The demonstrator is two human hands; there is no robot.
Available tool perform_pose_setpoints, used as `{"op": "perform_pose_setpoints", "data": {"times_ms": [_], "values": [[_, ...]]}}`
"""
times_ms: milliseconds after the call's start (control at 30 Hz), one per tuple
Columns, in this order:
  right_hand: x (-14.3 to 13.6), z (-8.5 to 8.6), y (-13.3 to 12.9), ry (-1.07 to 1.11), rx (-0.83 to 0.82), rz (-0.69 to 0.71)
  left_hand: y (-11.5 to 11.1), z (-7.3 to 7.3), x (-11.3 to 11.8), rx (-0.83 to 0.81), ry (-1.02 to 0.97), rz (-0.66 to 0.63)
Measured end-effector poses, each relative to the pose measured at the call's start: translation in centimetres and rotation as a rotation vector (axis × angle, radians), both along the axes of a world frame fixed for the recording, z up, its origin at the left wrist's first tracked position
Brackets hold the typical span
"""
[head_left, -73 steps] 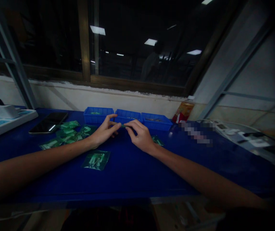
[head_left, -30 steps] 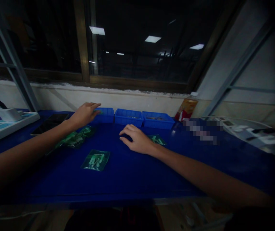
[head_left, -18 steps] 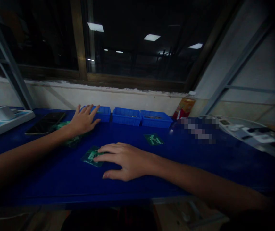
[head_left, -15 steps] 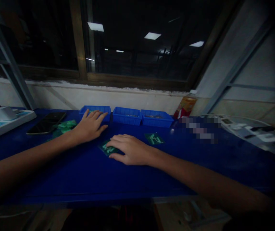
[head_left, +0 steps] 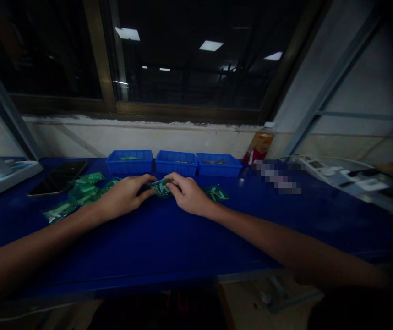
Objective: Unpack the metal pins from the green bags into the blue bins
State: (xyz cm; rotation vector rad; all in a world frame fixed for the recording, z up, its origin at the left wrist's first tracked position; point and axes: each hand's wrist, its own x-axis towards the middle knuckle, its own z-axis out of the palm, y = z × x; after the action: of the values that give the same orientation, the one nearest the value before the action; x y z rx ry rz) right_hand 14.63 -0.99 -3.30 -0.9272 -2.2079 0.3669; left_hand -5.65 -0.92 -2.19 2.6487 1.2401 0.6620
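Note:
Between my two hands is a small green plastic bag [head_left: 162, 188] with pale strip-like pieces inside. My left hand [head_left: 124, 196] pinches its left edge, thumb below and fingers above. On the other side, my right hand [head_left: 192, 196] is closed on its right edge. A second green bag [head_left: 216, 193] of the same kind lies flat on the table just beyond my right hand. Left of my left hand, several similar bags [head_left: 85, 189] are heaped loosely, partly behind my forearm.
Three blue bins [head_left: 129, 167] with small parts stand in a row along the wall. A phone [head_left: 57, 178] and a white power strip [head_left: 14, 178] lie at the left of the blue table [head_left: 169, 247]. An orange-red packet [head_left: 260, 147] and another power strip [head_left: 347, 181] are at the right.
My left hand has come down from the left bin to the bag. My right hand, flat over that bag before, now grips its edge, and the bag has shifted away from me.

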Motion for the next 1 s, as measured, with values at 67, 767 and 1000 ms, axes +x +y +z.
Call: {"op": "perform_pose_setpoints", "data": {"times_ms": [67,767,1000], "values": [[-0.3,-0.2,0.1,0.148,-0.082,-0.043,0.1,0.2,0.1,-0.103,-0.133,0.004],[-0.2,0.0,0.3,0.132,-0.009,-0.073,-0.4,-0.5,1.2,-0.763,-0.987,-0.016],[-0.4,-0.1,0.5,0.130,0.051,-0.186,0.4,-0.6,0.0,-0.186,-0.401,-0.036]]}}
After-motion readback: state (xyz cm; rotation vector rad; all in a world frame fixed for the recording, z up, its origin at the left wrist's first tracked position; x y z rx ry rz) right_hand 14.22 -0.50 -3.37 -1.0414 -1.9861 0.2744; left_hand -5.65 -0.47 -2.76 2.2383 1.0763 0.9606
